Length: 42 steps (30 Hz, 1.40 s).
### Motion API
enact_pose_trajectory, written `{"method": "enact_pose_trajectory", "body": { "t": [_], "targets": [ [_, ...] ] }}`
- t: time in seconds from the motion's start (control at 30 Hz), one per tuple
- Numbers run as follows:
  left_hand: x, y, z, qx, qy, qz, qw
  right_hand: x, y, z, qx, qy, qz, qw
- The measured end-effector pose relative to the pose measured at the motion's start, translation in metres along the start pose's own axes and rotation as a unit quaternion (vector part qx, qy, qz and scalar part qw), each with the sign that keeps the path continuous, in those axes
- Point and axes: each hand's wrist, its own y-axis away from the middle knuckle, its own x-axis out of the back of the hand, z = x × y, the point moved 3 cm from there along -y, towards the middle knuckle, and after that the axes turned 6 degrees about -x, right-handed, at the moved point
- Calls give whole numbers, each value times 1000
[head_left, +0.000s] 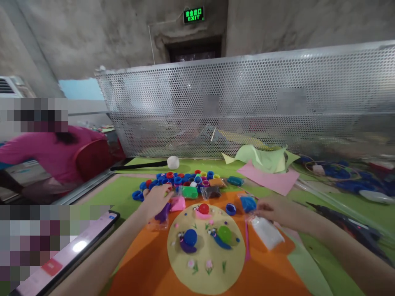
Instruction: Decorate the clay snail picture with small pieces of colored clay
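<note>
My left hand (157, 200) reaches over the near edge of a pile of bottle caps (177, 180), its fingers apart and holding nothing I can see. Close by its wrist lie a purple clay packet (162, 214) and a pink clay packet (177, 204). My right hand (271, 209) has its fingers bent together between a blue clay packet (248, 204) and a white clay packet (267, 233); what they grip is hidden. Between the hands, a round yellow card (212, 283) on orange paper carries several snails with cap-like shells and small clay flowers.
Green (189, 192), black and orange packets lie before the caps, with a loose blue cap (230, 209) nearer. A hot glue gun (348, 224) is at right. A phone or tablet (77, 246) stands left; a person in pink (61, 152) sits beyond. A perforated metal screen (247, 102) borders the back.
</note>
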Motion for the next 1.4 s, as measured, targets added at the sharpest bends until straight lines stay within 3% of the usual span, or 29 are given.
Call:
{"method": "enact_pose_trajectory", "body": {
  "t": [0.17, 0.27, 0.37, 0.47, 0.57, 0.7, 0.8, 0.93, 1.07, 1.17, 1.3, 1.4],
  "targets": [
    [13, 5, 0, -9, 14, 2, 1000, 3, 0, -12, -33, 27, 80, 996],
    [35, 11, 7, -13, 43, 67, 997, 2, 4, -30, -23, 30, 100, 994],
    [53, 20, 24, -22, 92, 150, 984, -8, 10, -50, 5, 15, 82, 997],
    [58, 36, 51, -30, 160, 196, 967, -23, 20, -67, 19, 3, 67, 998],
    [49, 55, 83, -55, 229, 159, 959, -36, 31, -84, 41, -69, 31, 996],
    [36, 77, 119, -148, 352, 96, 919, -48, 41, -102, 84, -214, -65, 971],
    [36, 84, 130, -231, 314, 97, 916, -55, 43, -105, 62, -232, -100, 966],
    [41, 86, 127, -303, 161, 162, 925, -60, 43, -100, 50, -273, -109, 955],
    [41, 91, 128, -363, 72, 194, 909, -58, 45, -98, 45, -318, -125, 939],
    [40, 94, 133, -357, 119, 141, 916, -54, 46, -101, 60, -248, -104, 961],
    [37, 93, 142, -315, 151, -18, 937, -56, 45, -100, 130, -77, -53, 987],
    [35, 91, 145, -310, 161, -122, 929, -47, 48, -100, 211, -30, 67, 975]
  ]
}}
